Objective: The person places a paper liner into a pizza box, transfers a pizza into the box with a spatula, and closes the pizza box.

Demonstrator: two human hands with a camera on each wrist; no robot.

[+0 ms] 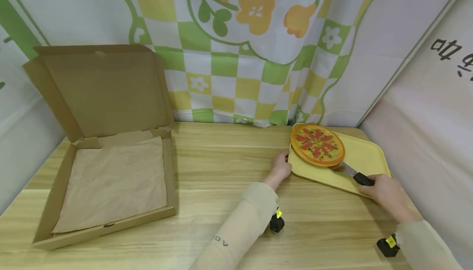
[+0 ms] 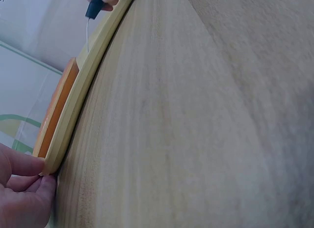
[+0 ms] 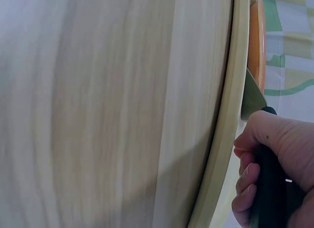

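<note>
A toy-like pizza with an orange rim and red toppings lies on the left part of a yellow tray. My left hand holds the tray's left edge; in the left wrist view, thumb and fingers pinch its rim. In my right hand is the black handle of a pizza server, its fingers wrapped round it in the right wrist view. The server's metal blade points left, its tip hidden under the pizza's near right edge. That blade slants up to the orange rim.
An open cardboard pizza box stands on the left of the wooden table, its lid raised at the back. Brown paper lines it. A checked curtain hangs behind the table, and a white wall rises close to the tray's right.
</note>
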